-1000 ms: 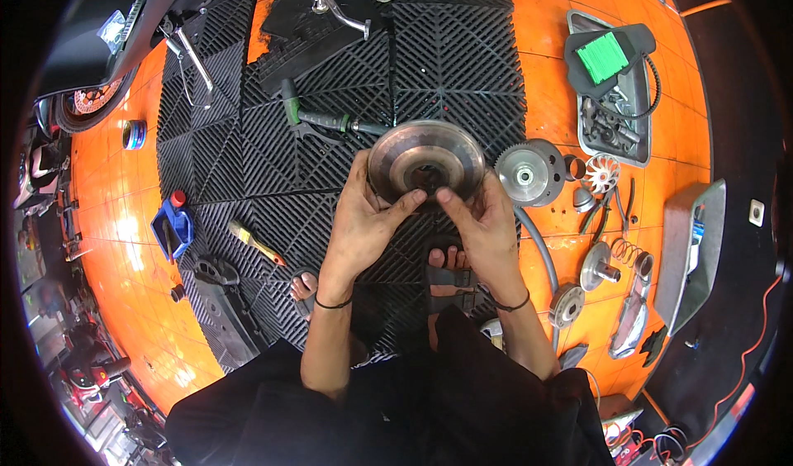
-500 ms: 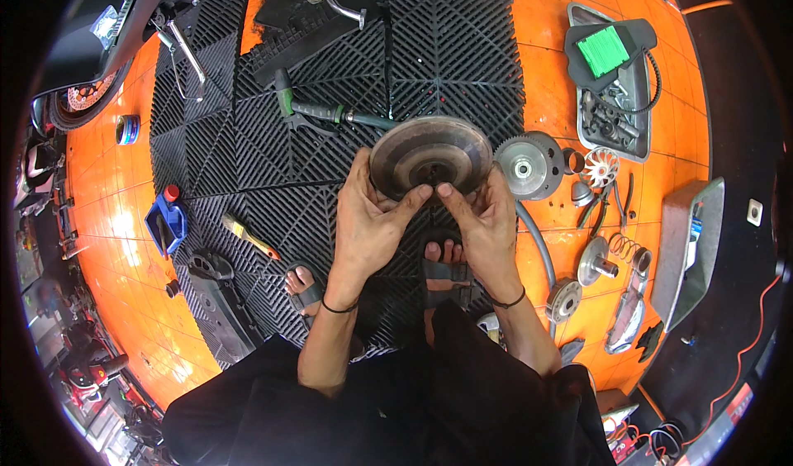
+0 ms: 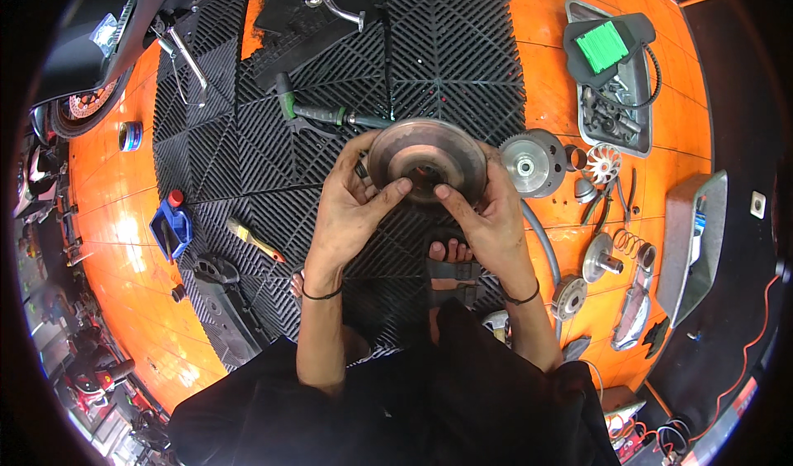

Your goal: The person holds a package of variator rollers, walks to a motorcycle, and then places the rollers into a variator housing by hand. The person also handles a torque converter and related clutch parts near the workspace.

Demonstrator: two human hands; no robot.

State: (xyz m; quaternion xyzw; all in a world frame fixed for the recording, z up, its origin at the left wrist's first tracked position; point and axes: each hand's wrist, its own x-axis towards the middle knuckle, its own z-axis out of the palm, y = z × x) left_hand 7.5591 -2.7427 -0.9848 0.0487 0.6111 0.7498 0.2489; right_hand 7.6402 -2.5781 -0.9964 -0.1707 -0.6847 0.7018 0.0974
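Observation:
A worn metal pulley disc (image 3: pixel 427 145), dished and streaked brown and grey around a dark centre hole, is held up in front of me between both hands. My left hand (image 3: pixel 353 206) wraps its left edge, thumb laid across the near side by the hole. At the right edge my right hand (image 3: pixel 489 210) grips it the same way, and the two thumb tips are slightly apart. Most of the other fingers are hidden behind the disc. Beyond it, partly covered, a green and black air gun (image 3: pixel 318 112) lies on the black ribbed mat (image 3: pixel 454 36).
A toothed metal pulley (image 3: pixel 529 164), a fan-bladed disc (image 3: pixel 602 163), a spring (image 3: pixel 632 245) and other parts lie on the orange floor at right. Behind them stands a metal tray (image 3: pixel 634 135) with a green filter. A brush (image 3: pixel 254 239) and blue bottle (image 3: pixel 171 225) sit at left.
My hands have shifted a little left with the disc, and its face has tilted to show more of the centre. The left thumb has moved away from the right one.

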